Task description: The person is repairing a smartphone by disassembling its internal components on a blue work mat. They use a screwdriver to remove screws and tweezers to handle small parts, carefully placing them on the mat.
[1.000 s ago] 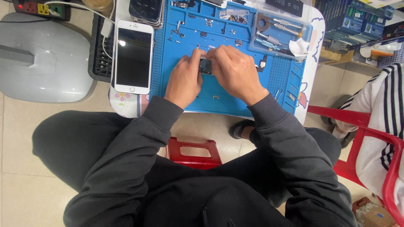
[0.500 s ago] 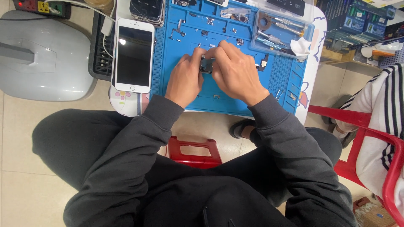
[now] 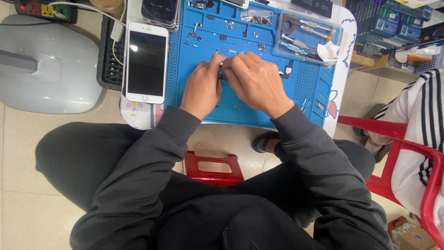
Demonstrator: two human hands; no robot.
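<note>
My left hand (image 3: 202,86) and my right hand (image 3: 257,82) meet over the middle of a blue repair mat (image 3: 194,97). Between their fingertips they pinch a small dark phone part (image 3: 223,73), mostly hidden by the fingers. Tiny screws and metal parts (image 3: 258,46) lie scattered on the mat beyond my hands. A white smartphone (image 3: 145,62) with a dark screen lies face up just left of the mat.
A clear tray (image 3: 306,37) with screwdrivers and a white cloth sits at the mat's far right. A grey appliance (image 3: 46,65) and a power strip (image 3: 44,10) are at the left. A red stool (image 3: 212,167) stands below. A person in a striped jacket (image 3: 423,139) sits on a red chair at right.
Both hands stay together on the small part; the fingers shift slightly while the view drifts a little.
</note>
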